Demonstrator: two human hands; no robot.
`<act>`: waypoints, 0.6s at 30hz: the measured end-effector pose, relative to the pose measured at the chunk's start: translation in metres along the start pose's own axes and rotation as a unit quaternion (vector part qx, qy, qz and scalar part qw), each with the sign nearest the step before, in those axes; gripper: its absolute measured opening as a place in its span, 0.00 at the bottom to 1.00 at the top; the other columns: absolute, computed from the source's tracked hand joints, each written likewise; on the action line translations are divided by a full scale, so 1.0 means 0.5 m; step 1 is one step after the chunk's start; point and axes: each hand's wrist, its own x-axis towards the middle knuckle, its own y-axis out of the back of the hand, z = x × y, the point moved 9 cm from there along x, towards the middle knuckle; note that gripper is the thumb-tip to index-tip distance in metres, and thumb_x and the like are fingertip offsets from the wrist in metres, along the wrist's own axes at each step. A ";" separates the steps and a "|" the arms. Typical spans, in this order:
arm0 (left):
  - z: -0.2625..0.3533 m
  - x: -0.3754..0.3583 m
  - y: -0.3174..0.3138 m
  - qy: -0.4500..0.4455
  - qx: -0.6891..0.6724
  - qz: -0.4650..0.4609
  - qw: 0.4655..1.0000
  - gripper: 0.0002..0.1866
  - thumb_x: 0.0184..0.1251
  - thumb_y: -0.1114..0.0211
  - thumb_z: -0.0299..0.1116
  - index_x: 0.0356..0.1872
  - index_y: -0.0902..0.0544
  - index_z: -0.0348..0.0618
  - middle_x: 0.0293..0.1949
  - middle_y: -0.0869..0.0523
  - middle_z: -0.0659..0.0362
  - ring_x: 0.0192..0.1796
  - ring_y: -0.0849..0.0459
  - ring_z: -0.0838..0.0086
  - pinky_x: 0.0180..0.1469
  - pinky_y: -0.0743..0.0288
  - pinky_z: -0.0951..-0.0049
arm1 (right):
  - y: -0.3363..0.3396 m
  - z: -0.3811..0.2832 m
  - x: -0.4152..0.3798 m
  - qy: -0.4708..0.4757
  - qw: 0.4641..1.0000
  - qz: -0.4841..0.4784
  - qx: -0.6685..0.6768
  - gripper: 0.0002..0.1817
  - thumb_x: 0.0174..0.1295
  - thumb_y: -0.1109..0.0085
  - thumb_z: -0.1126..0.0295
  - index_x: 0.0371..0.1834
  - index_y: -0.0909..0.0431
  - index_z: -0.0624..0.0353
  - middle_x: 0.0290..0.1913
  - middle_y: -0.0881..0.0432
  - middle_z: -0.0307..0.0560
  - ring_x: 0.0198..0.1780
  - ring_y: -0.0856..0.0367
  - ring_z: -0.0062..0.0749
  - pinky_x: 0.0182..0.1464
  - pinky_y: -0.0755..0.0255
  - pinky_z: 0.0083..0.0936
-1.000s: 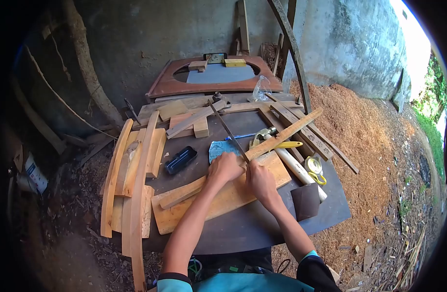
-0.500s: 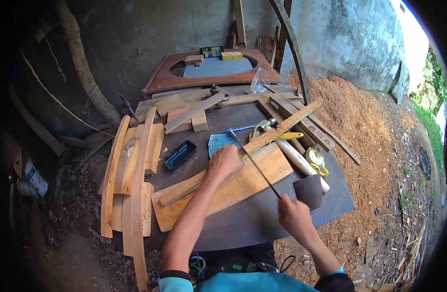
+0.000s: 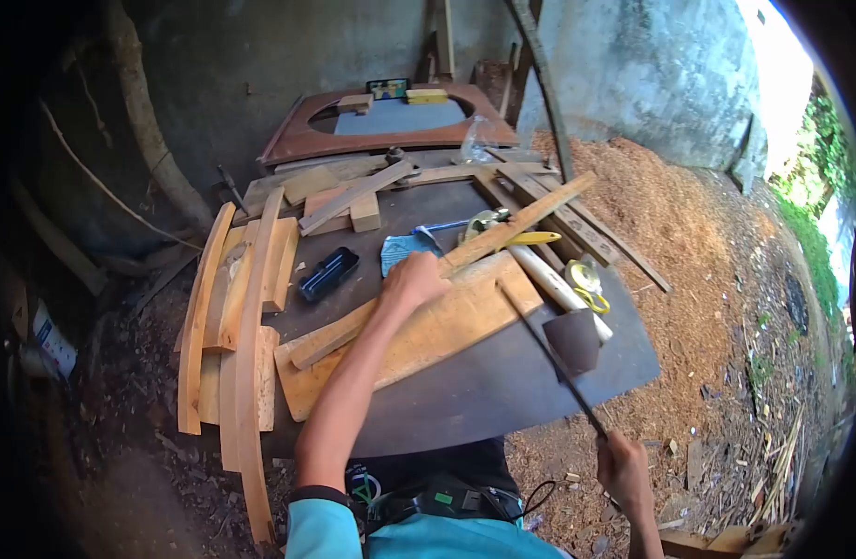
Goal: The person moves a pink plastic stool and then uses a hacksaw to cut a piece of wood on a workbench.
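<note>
The long wooden strip lies slanted across the flat board on the dark table, and the left hand presses down on it near its middle, fingers curled over the strip's top. The right hand is well off the table's near edge, closed in a fist around the lower end of a thin saw blade (the handle itself is hidden inside the fist). The blade slants up from that hand to the board's right end, just beside the strip, well apart from the left fingers.

Counted: one strip under the hand, one board beneath it, one blade. Beside the board's right end lie one dark sheet of sandpaper, one pale cylinder and one yellow tape measure. One black case sits left of the hand, and several curved slats are stacked at the table's left edge.
</note>
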 end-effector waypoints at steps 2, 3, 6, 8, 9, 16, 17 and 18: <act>0.007 0.001 -0.007 -0.049 0.045 0.024 0.998 0.21 0.46 0.36 0.41 0.36 0.20 0.32 0.39 0.18 0.39 0.45 0.18 0.50 0.47 0.25 0.56 | 0.038 -0.013 -0.005 -0.002 0.997 0.070 0.033 0.09 0.60 0.48 0.76 0.23 0.35 0.62 0.12 0.32 0.55 0.15 0.28 0.49 0.18 0.40 0.37; 0.012 -0.005 -0.002 -0.058 0.048 0.044 0.996 0.22 0.46 0.36 0.41 0.37 0.21 0.32 0.39 0.18 0.39 0.45 0.19 0.50 0.47 0.25 0.56 | 0.042 -0.030 0.011 0.000 0.995 0.082 0.051 0.08 0.59 0.48 0.77 0.24 0.35 0.63 0.13 0.31 0.56 0.16 0.28 0.51 0.18 0.39 0.38; 0.013 -0.022 0.008 -0.077 0.041 0.070 0.994 0.23 0.47 0.38 0.41 0.40 0.24 0.30 0.39 0.18 0.38 0.45 0.19 0.50 0.47 0.25 0.57 | -0.002 -0.046 0.069 0.045 0.990 0.089 0.101 0.03 0.58 0.49 0.77 0.31 0.31 0.65 0.20 0.25 0.59 0.23 0.24 0.55 0.23 0.35 0.42; 0.015 -0.023 0.011 -0.067 0.046 0.059 0.995 0.22 0.47 0.38 0.40 0.38 0.24 0.30 0.39 0.18 0.38 0.45 0.19 0.50 0.48 0.25 0.57 | -0.041 -0.076 0.119 0.086 0.988 0.092 0.091 0.06 0.59 0.48 0.75 0.38 0.30 0.64 0.21 0.24 0.60 0.25 0.23 0.56 0.26 0.32 0.45; 0.014 -0.022 0.014 -0.060 0.048 0.053 0.996 0.22 0.47 0.38 0.40 0.38 0.23 0.30 0.39 0.18 0.39 0.45 0.19 0.50 0.48 0.25 0.57 | -0.073 -0.076 0.142 0.098 0.987 0.104 0.079 0.08 0.59 0.48 0.73 0.40 0.32 0.63 0.21 0.23 0.59 0.25 0.23 0.56 0.27 0.32 0.46; 0.008 -0.003 -0.007 -0.049 0.020 0.001 0.999 0.23 0.42 0.34 0.41 0.34 0.21 0.28 0.37 0.18 0.38 0.43 0.17 0.52 0.46 0.23 0.60 | -0.154 -0.131 0.215 0.113 0.989 0.067 0.072 0.07 0.61 0.49 0.71 0.38 0.33 0.62 0.21 0.23 0.58 0.24 0.23 0.55 0.26 0.30 0.46; 0.000 0.001 -0.016 -0.042 0.006 -0.007 0.999 0.23 0.42 0.34 0.41 0.33 0.20 0.28 0.36 0.18 0.38 0.41 0.17 0.52 0.45 0.23 0.60 | -0.155 -0.133 0.221 0.114 0.989 0.066 0.068 0.07 0.61 0.49 0.70 0.38 0.33 0.61 0.21 0.23 0.57 0.24 0.23 0.55 0.26 0.30 0.46; -0.002 0.004 -0.018 -0.036 -0.007 -0.015 0.999 0.23 0.41 0.34 0.41 0.31 0.20 0.28 0.34 0.17 0.38 0.40 0.16 0.52 0.44 0.23 0.61 | -0.159 -0.133 0.227 0.116 0.989 0.060 0.064 0.07 0.61 0.50 0.71 0.37 0.34 0.61 0.21 0.23 0.57 0.25 0.23 0.55 0.26 0.30 0.46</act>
